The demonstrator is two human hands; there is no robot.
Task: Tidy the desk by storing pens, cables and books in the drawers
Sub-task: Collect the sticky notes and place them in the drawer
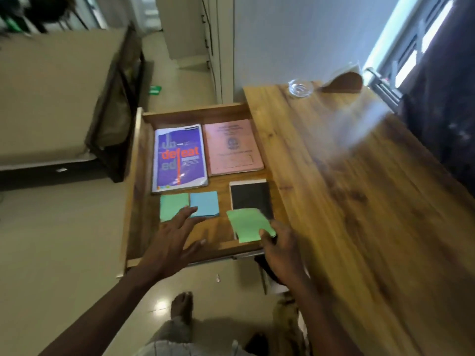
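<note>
Left hand [174, 240] hangs spread and empty over the open wooden drawer [192, 114], at its front. Right hand [280, 242] pinches a green paper pad [248, 224] overlapping a black notebook [252, 199] at the drawer's front right. A purple book [180, 158] and a pink booklet [234, 147] fill the drawer's back, leaving bare floor mid-front.

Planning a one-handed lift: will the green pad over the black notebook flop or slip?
Probably light: the right hand pinches the green pad by one corner alone. Likely somewhat floppy: its near edge looks bent. Flat, so it should not roll.
</note>
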